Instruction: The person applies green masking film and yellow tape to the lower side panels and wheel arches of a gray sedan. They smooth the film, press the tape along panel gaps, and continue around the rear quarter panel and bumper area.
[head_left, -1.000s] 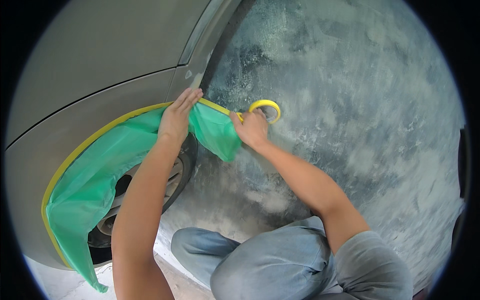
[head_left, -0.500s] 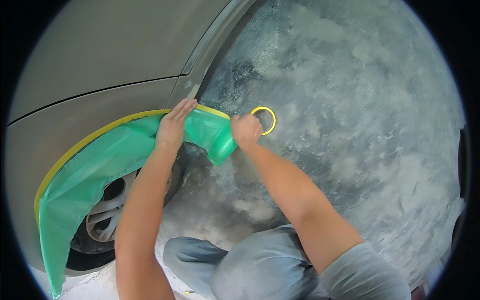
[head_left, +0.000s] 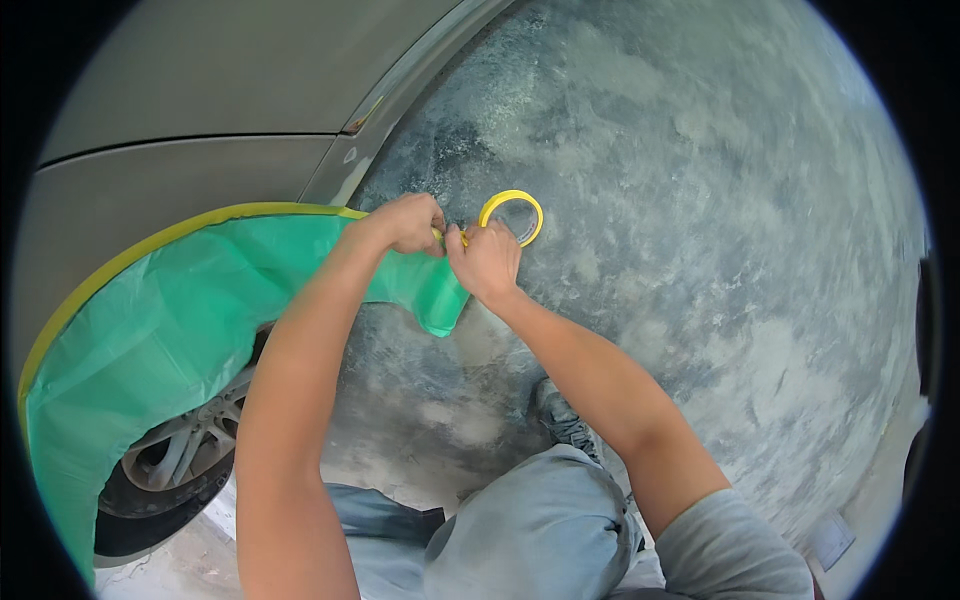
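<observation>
My left hand (head_left: 408, 223) is closed, its fingertips pinching the yellow-edged strip just left of my other hand. My right hand (head_left: 485, 262) is closed around the bunched end of the green masking film, with a roll of yellow tape (head_left: 539, 222) standing out above its knuckles. How the roll sits in the palm is hidden. The green masking film (head_left: 200, 290) hangs in a curve from the car's wheel arch, its upper edge fixed by a band of yellow tape (head_left: 250, 209). A loose folded end of film (head_left: 440, 298) dangles below my hands.
The car's grey-brown body panel (head_left: 190, 170) fills the upper left, with a sill edge running to the top. A wheel (head_left: 180, 450) shows partly below the film. Mottled grey floor (head_left: 700, 250) spreads to the right. My bent knee (head_left: 530, 520) and shoe (head_left: 568, 415) are below.
My left hand has left the taped edge on the car panel and moved right, beside my right hand. The tape roll has shifted slightly up and left; the view has moved too.
</observation>
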